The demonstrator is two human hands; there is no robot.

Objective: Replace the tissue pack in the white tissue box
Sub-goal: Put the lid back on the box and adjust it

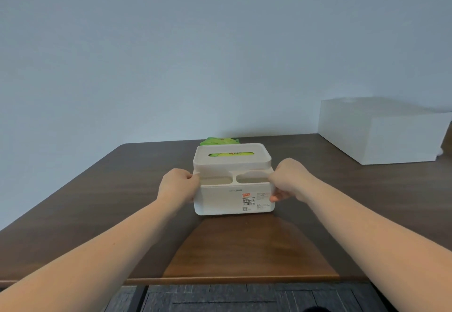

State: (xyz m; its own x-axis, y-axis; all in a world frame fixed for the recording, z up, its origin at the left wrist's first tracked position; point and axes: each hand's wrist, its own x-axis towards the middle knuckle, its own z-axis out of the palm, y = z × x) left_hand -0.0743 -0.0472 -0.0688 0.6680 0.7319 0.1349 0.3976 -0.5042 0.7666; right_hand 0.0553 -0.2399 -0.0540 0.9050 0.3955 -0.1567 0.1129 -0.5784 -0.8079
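Note:
The white tissue box (220, 200) stands in the middle of the dark wooden table (97, 189). It has a lid (232, 162) with a slot, and a green tissue pack (228, 154) shows through that slot. Two empty front compartments face me. My left hand (178, 184) grips the box's left side and my right hand (289, 179) grips its right side, thumbs on the front wall. A second green tissue pack (219, 140) lies just behind the box, mostly hidden.
A large white rectangular box (381, 133) sits at the table's far right against the wall. The table's front edge (232, 280) is near me, with a dark floor below.

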